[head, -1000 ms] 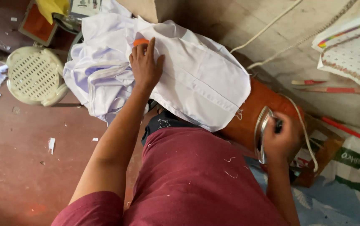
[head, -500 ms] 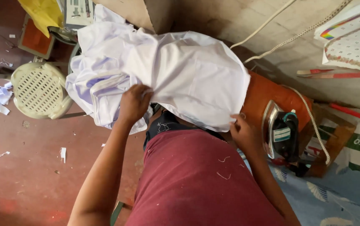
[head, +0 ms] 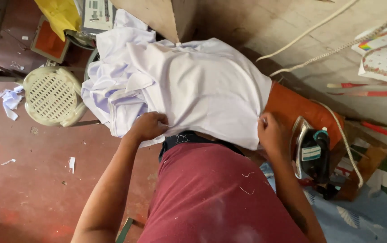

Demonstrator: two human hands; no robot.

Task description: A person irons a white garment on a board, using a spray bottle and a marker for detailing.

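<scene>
A white shirt point(head: 193, 85) lies spread over an orange ironing board point(head: 292, 105), its sleeves and collar bunched at the left. My left hand point(head: 148, 126) grips the shirt's near hem on the left side. At the shirt's right corner, my right hand point(head: 272, 132) pinches the fabric edge. A dark electric iron point(head: 312, 150) stands on its heel on the board just right of my right hand, its braided cord point(head: 346, 139) trailing upward.
A cream plastic stool point(head: 52, 94) stands on the red floor at left, with paper scraps point(head: 9, 99) around it. A wooden post point(head: 166, 15) rises behind the shirt. Patterned cloth point(head: 386, 54) and red pencils point(head: 364, 90) lie at the right.
My right hand has let go of the iron, which now stands upright, and taken the shirt's right edge. My left hand slid from the shirt's top down to its near hem.
</scene>
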